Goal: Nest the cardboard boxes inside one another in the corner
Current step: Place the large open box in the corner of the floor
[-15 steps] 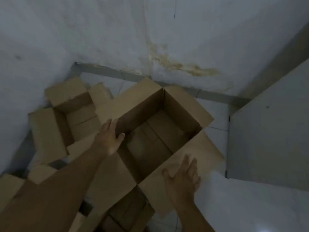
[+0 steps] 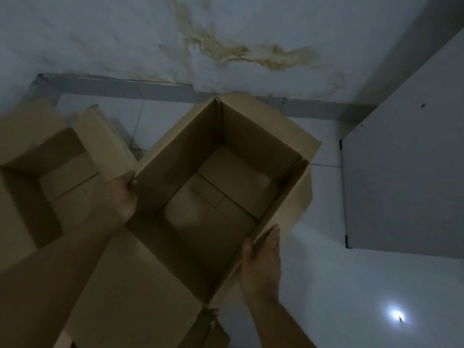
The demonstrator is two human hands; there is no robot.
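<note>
Hands: L hand (image 2: 118, 199), R hand (image 2: 261, 257) on cardboard box (image 2: 251, 136) rims

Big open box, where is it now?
In the head view's centre, the big open box is held between left hand and right hand, second open box on its left.

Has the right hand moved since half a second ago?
Yes. The right hand has closed in on the large box: earlier it hovered over the spread right flap, now it grips the box's right rim.
</note>
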